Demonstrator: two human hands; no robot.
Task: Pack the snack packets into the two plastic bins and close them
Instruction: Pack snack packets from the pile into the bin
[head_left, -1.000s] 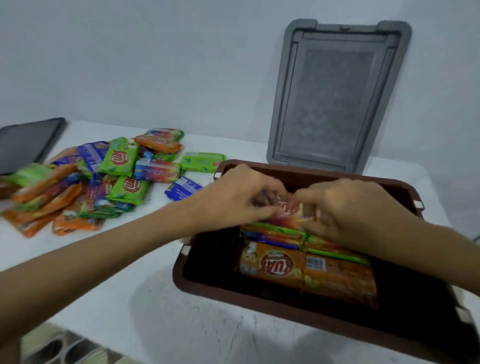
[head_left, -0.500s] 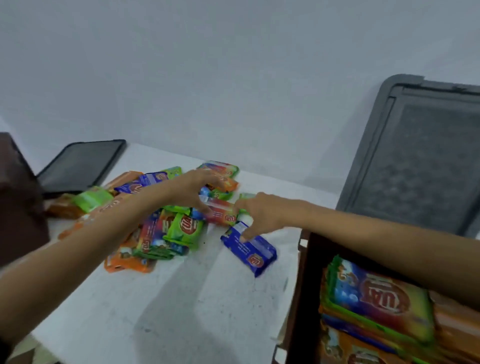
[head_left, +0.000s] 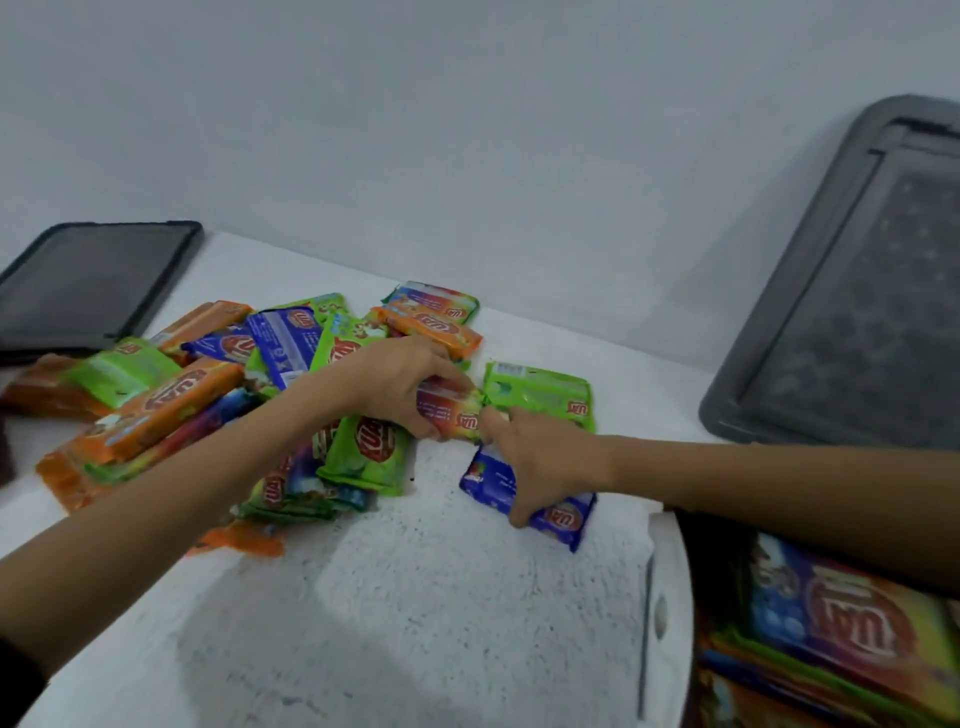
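We found the loose snack packets (head_left: 208, 395) heaped on the white table (head_left: 441, 623), left of the frame's middle, in orange, green and blue wrappers. At the heap's right edge the left hand (head_left: 400, 384) pinched a red packet (head_left: 452, 413) between thumb and curled fingers. The right hand (head_left: 545, 462) came in from the right and lay over a blue packet (head_left: 561, 514) that sat apart from the heap. Its thumb pressed that packet's near edge and its forefinger reached the end of the red packet. We could not tell whether it gripped the blue packet or only rested on it. Just behind this hand lay a green packet (head_left: 540, 389), flat on the table.

At the lower right we saw the brown bin (head_left: 701, 566), open, with more packets (head_left: 852, 629) stacked inside. Above it, at the right edge, a grey lid (head_left: 857, 312) leaned against the wall. A dark lid (head_left: 88, 286) lay flat at the upper left.
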